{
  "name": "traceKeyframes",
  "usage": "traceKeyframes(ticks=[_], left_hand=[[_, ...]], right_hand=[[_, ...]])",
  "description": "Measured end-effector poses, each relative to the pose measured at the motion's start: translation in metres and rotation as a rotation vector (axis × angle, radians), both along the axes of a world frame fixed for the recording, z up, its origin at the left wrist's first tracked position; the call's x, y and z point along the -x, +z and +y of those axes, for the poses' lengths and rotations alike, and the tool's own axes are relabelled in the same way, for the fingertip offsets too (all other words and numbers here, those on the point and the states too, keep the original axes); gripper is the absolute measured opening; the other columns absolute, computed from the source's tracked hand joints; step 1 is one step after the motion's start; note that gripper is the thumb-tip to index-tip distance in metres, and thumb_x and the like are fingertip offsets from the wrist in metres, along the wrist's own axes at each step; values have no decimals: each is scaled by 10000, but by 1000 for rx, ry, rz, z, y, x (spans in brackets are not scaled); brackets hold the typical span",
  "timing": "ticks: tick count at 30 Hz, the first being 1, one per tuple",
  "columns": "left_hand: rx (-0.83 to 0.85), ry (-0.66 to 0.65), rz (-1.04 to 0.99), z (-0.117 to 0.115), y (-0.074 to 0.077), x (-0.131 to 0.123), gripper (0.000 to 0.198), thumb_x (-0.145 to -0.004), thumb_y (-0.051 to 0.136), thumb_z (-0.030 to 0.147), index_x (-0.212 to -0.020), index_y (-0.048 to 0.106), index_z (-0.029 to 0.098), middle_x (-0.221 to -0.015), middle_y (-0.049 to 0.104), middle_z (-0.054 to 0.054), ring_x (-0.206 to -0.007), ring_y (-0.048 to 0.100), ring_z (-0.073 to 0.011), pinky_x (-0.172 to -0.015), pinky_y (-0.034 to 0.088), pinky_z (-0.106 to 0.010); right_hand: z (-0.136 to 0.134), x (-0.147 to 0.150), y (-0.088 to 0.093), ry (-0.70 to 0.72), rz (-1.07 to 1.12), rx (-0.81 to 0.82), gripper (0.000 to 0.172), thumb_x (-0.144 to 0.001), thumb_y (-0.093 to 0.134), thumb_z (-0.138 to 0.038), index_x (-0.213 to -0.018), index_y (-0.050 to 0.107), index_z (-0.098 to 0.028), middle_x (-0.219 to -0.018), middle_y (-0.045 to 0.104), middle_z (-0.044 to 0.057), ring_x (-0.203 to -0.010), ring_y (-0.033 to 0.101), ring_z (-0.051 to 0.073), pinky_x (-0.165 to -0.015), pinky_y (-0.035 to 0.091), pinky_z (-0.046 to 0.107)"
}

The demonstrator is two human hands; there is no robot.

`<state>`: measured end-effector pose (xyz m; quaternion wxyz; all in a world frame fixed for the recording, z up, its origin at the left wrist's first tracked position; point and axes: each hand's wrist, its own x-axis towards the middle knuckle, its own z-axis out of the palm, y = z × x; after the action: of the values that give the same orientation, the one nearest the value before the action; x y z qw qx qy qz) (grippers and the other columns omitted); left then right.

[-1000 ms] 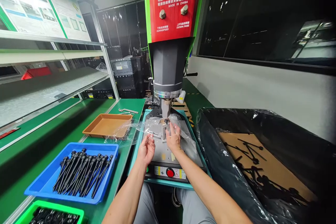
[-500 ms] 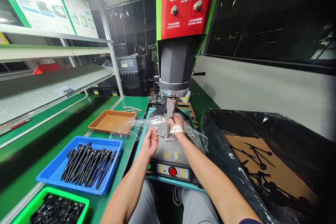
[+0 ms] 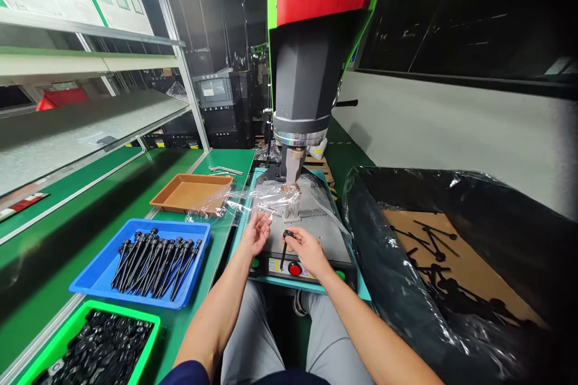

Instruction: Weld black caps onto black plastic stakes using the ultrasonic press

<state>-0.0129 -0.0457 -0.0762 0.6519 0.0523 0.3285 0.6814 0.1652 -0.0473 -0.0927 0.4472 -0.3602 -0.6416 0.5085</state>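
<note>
And here's the black rod point(image 3: 283, 254), head up over the machine's front panel point(image 3: 274, 265), its top pinched by the right hand point(image 3: 309, 248), forearm angled inward. The left hand point(image 3: 256, 234) hovers beside clear film point(image 3: 266, 195), fingers half-curled; whether it grips any, I can't tell.

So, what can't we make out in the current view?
All head view:
Black capped rod: part of its head, behind the right hand.
Left hand: whether its fingertips pinch anything; too small to tell.
Metal fixture: upper detail, veiled by glossy clear film.
Red machine panel: top, cut by top edge.
Green bin: near end, cut by bottom edge.
</note>
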Motion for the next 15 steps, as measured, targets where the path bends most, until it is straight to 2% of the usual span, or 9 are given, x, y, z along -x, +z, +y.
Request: traceKeyframes(ticks=[2, 5, 8, 11, 15], left_hand=[[50, -89, 124, -20, -11, -2, 231, -859, 665, 309, -931, 674, 89, -975, 724, -145, -711, 702, -158, -573, 560, -221], [57, -175, 396, -56, -20, -9, 210, -764, 762, 252, -892, 710, 94, -938, 733, -134, -736, 687, -151, -628, 533, -206], [-121, -139, 623, -86, -18, -18, 236, -699, 801, 188, -919, 736, 131, -981, 735, -113, -869, 672, -177, -784, 519, -240], [-272, -94, 797, -103, -10, -26, 311, -674, 805, 171, -979, 742, 174, -1071, 716, -105, -983, 640, -223, -908, 484, -303], [-239, -13, 966, -110, -5, -30, 173, -678, 799, 199, -842, 747, 174, -856, 713, -58, -802, 614, -185, -800, 480, -269]], right_hand=[[-16, -3, -1, 48, 31, -18, 420, -797, 663, -498, -1072, 629, -182, -962, 717, 98, -825, 676, 222, -718, 550, 350], [-29, -6, 4, 29, -2, -104, 396, -798, 699, -463, -1086, 641, -198, -1001, 715, 91, -835, 677, 220, -802, 539, 380], [-36, -4, 10, 30, 30, -125, 370, -785, 725, -450, -1060, 649, -214, -1009, 714, 88, -862, 678, 234, -813, 543, 399], [-44, 3, 14, 62, 91, -89, 354, -773, 742, -447, -1037, 652, -230, -996, 714, 80, -876, 678, 240, -820, 548, 407], [-53, 14, 17, 80, 220, 36, 377, -739, 774, -453, -1015, 643, -232, -975, 710, 74, -856, 676, 227, -811, 555, 397]])
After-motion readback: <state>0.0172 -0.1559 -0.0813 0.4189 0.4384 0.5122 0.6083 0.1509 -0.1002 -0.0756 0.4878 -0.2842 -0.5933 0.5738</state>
